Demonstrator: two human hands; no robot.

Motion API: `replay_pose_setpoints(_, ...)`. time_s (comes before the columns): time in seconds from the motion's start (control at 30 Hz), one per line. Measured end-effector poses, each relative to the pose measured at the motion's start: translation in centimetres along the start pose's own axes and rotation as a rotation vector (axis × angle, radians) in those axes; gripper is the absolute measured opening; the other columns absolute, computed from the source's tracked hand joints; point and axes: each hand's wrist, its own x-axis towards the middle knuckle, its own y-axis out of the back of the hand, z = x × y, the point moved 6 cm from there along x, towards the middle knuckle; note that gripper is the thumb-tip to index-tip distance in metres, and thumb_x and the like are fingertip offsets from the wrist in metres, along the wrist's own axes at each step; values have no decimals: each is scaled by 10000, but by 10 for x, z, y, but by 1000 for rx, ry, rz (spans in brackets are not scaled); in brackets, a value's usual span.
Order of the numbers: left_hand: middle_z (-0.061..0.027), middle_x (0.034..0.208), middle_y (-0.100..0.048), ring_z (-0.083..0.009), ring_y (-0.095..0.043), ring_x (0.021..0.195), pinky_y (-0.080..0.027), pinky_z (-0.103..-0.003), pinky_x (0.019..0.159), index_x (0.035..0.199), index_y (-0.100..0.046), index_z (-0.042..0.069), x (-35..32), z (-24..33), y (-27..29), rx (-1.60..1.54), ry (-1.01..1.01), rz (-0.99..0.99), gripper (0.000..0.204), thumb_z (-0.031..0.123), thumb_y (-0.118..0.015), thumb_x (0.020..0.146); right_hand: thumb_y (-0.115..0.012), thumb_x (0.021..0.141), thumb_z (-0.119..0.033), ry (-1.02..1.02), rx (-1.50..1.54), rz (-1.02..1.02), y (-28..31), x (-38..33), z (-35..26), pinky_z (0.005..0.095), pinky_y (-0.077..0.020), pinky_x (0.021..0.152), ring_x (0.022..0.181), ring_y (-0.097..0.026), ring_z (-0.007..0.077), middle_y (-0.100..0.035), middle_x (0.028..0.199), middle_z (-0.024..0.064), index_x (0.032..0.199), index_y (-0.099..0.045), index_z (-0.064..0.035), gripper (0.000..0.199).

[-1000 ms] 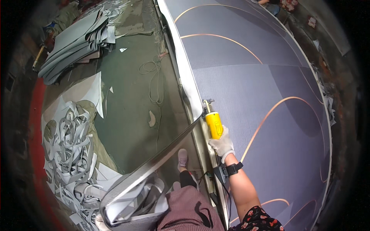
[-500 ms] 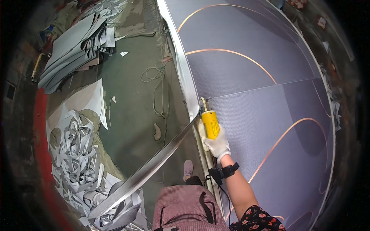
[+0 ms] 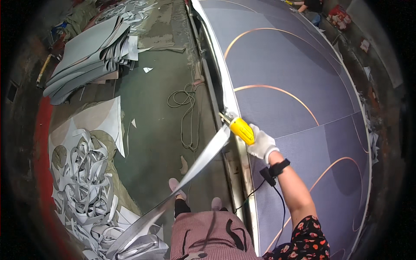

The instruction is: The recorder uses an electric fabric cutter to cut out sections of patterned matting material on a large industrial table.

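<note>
My right hand (image 3: 262, 144), in a white glove, is wrapped round the yellow body of a handheld power cutter (image 3: 242, 130). The cutter lies across the left edge of a large grey-purple carpet sheet (image 3: 294, 143) with copper-coloured curved lines, its metal head pointing left and slightly away. At that head, a long pale cut strip (image 3: 197, 164) hangs off the edge and slants down to the lower left. Beyond the cutter, a white margin (image 3: 220, 71) still runs along the sheet's edge. My left hand is out of view.
On the floor at left lie a heap of tangled offcut strips (image 3: 82, 173) and a stack of folded grey sheets (image 3: 89, 54). A thin rope (image 3: 186, 108) lies coiled beside the table. At the far right corner another person (image 3: 311, 6) stands by the sheet.
The cutter has turned from pointing away along the edge to pointing left across it. The scene has shifted in view, and the other person and my second shoe now show.
</note>
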Motion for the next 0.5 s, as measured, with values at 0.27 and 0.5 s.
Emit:
replay_pose_setpoints(0.27, -147, 1426, -470, -322, -499, 1245, -446, -431, 1030, 1449, -393, 60, 171, -158, 129, -384, 44, 520, 534, 354, -409, 1003, -686, 876, -202, 217, 1077, 104, 46, -10, -90, 298, -540, 748, 813, -639, 172, -640, 949, 70, 1286, -458, -38, 497)
replay_pose_setpoints(0.5, -263, 1419, -435, -365, -446, 1298, -367, -447, 1080, 1426, -384, -41, 332, -42, 394, 433, -317, 1120, 669, 387, -552, 940, -655, 837, -228, 52, 1122, 200, 74, -25, -53, 328, -562, 691, 825, -652, 207, -608, 999, 130, 1317, -395, -75, 567)
